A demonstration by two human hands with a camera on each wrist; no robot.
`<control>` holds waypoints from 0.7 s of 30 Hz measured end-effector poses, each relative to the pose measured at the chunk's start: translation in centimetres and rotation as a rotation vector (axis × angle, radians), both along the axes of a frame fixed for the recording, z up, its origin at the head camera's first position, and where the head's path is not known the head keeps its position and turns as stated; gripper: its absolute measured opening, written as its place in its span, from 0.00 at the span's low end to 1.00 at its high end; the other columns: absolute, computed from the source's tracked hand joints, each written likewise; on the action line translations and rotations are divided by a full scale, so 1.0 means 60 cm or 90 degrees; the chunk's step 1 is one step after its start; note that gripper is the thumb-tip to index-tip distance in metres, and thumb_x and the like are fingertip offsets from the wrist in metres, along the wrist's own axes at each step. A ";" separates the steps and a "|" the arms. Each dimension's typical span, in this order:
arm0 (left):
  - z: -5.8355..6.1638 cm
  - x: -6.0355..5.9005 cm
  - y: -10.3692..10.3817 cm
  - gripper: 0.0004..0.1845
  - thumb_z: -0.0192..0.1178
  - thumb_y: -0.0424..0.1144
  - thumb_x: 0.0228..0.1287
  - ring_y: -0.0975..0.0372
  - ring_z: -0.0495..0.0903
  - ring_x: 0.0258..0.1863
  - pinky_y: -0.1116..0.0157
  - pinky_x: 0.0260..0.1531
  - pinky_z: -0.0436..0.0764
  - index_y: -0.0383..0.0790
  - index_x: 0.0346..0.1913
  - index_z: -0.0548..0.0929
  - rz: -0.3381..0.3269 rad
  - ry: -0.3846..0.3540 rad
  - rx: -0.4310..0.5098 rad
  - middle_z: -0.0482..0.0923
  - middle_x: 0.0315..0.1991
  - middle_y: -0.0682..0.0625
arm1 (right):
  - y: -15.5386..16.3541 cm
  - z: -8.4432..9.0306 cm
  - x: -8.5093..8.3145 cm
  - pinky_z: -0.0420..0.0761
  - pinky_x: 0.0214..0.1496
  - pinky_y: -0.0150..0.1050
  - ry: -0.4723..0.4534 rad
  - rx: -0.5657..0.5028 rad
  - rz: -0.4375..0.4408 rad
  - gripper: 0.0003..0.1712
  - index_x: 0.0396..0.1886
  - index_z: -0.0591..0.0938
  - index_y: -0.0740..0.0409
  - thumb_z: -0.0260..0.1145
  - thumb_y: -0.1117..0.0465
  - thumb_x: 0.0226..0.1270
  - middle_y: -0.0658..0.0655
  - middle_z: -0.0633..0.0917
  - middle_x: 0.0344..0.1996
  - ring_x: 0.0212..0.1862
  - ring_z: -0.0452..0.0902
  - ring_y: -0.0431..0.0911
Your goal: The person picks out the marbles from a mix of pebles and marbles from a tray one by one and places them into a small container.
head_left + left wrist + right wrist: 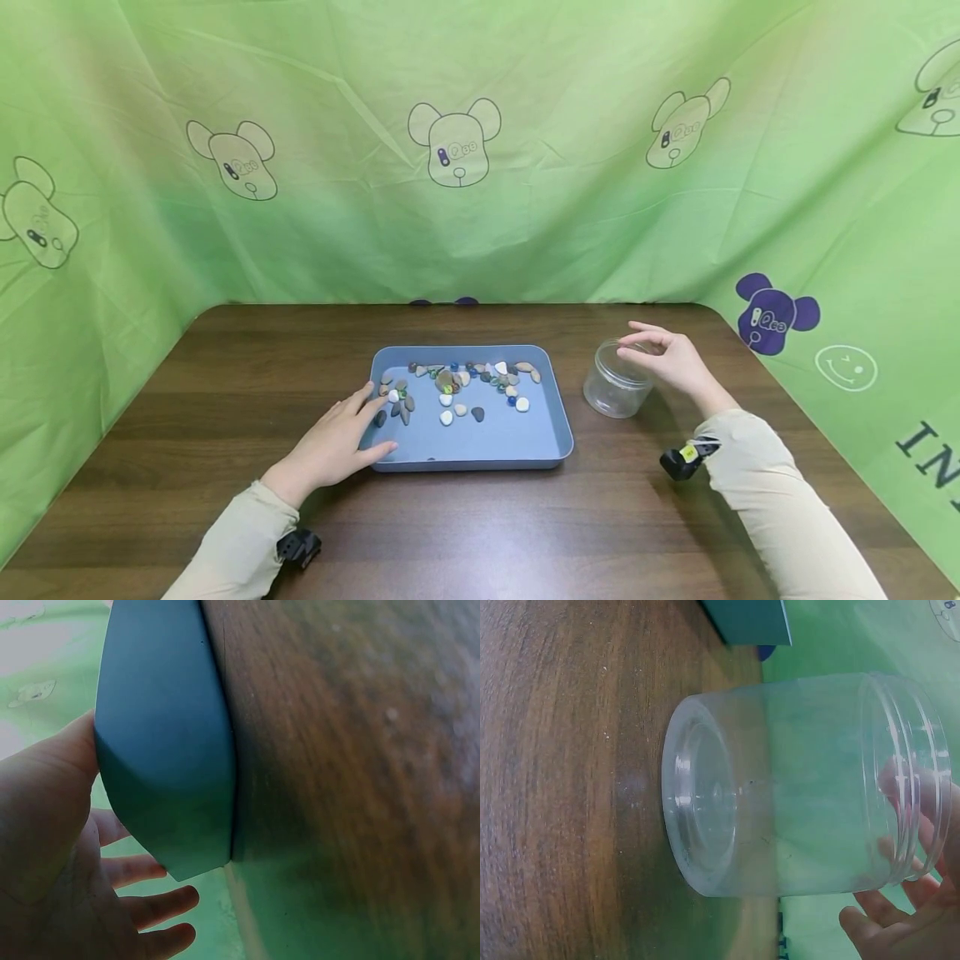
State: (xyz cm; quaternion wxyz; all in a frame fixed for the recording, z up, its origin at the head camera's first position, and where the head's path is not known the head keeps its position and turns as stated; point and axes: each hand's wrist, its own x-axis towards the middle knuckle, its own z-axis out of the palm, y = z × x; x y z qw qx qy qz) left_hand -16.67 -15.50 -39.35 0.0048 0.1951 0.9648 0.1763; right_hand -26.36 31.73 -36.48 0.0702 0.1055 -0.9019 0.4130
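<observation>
A blue-grey tray point(487, 448) lies on the table with several pebbles point(447, 417) and small glass beads scattered in it. My left hand point(336, 439) rests at the tray's left edge, fingers spread and loosely bent, the thumb reaching over the near corner. In the left wrist view, the thumb side of the left hand point(52, 847) meets the tray's wall point(165, 750). To the tray's right stands a clear jar point(617, 390) with no lid on it. My right hand point(667, 360) holds it by the threaded rim, thumb and bent fingers around the rim point(904, 817).
The brown wooden table point(480, 533) reaches back to a green cloth backdrop point(480, 242) printed with cartoon heads. A black wrist camera point(300, 547) sits on the left sleeve, and another camera point(682, 460) on the right.
</observation>
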 end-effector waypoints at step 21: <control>0.001 -0.001 0.000 0.36 0.57 0.55 0.62 0.42 0.61 0.68 0.45 0.67 0.61 0.35 0.66 0.66 -0.004 -0.006 -0.001 0.55 0.71 0.33 | -0.008 0.006 0.004 0.64 0.47 0.10 -0.039 0.047 0.006 0.21 0.46 0.81 0.70 0.66 0.57 0.61 0.70 0.73 0.60 0.56 0.75 0.34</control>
